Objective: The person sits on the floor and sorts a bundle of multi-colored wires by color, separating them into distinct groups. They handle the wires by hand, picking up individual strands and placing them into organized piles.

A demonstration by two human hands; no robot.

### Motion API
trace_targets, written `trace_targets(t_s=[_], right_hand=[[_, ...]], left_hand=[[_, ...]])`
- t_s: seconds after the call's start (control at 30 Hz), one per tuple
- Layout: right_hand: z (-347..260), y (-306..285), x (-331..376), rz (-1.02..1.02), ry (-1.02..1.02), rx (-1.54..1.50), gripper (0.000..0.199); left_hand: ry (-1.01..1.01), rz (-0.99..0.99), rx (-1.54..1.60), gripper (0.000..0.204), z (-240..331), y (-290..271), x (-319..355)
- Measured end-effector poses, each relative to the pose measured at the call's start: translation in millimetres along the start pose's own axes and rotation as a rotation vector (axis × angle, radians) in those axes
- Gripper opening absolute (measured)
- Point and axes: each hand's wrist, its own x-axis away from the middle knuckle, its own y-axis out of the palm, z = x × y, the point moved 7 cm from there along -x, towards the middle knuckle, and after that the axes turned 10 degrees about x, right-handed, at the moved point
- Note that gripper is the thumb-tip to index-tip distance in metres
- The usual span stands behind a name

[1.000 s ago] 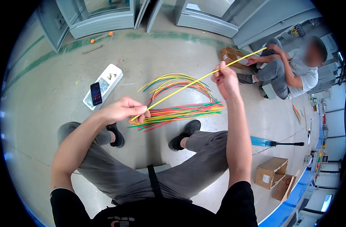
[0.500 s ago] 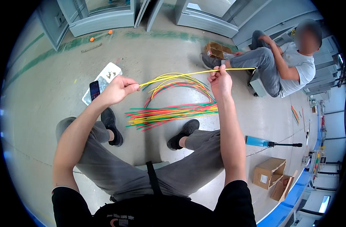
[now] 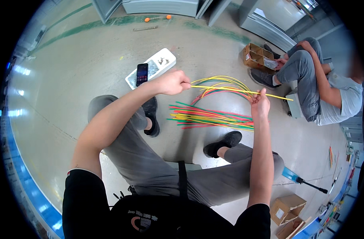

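A long thin yellow wire (image 3: 225, 89) is stretched between my hands, above the floor. My left hand (image 3: 173, 82) pinches it at its left end. Farther along, my right hand (image 3: 260, 105) grips it between thumb and fingers, and its free end sticks out to the right. Beneath lies a bundle of straight red, green and yellow wires (image 3: 209, 116) on the floor between my shoes. Just beyond that bundle, several more wires (image 3: 225, 78), mostly yellow, lie curved in an arc, partly behind the held wire.
A white tray (image 3: 169, 55) with small dark parts stands left of the wires, a phone (image 3: 141, 74) on it. A co-worker (image 3: 301, 71) sits at right, hand at a divided cardboard box (image 3: 251, 63). A blue tool (image 3: 289, 174) and cardboard boxes (image 3: 283, 207) lie at lower right.
The view has turned, so the scene sits farther right. The held wire now slopes down to the right instead of rising. Both hands still grip it.
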Motion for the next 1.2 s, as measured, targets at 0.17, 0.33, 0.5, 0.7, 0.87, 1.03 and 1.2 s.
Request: trace_targets(t_s=[0.17,0.33,0.5,0.7,0.87,1.03,1.2], right_hand=[[76,22,7,-0.125,0.158,-0.063,0.027],[121,34,10,-0.098,0.280,-0.011,0.028],[192,-35,-19,0.087,0.339,0.102,0.032],[264,-98,-19,0.259,0.522,0.292,0.032],[294,-153,-27,0.446,0.647,0.673,0.032],[307,-102,-84,0.268,0.325,1.061,0.031],[323,-1,-132,0.039,0.130,1.275,0.031]], left_hand=[[-0.029,-0.088,-0.189,0.019,-12,14,-8],[-0.008,-0.351,-0.271,0.020,-53,-13,-22],[-0.241,-0.160,-0.471,0.024,-141,-78,-62],[-0.397,0.045,-0.575,0.037,-298,-5,-79],[-0.511,0.151,-0.668,0.049,-349,30,-102],[-0.463,0.138,-0.725,0.054,-374,28,-94],[-0.527,0.173,-0.667,0.059,-403,33,-18]])
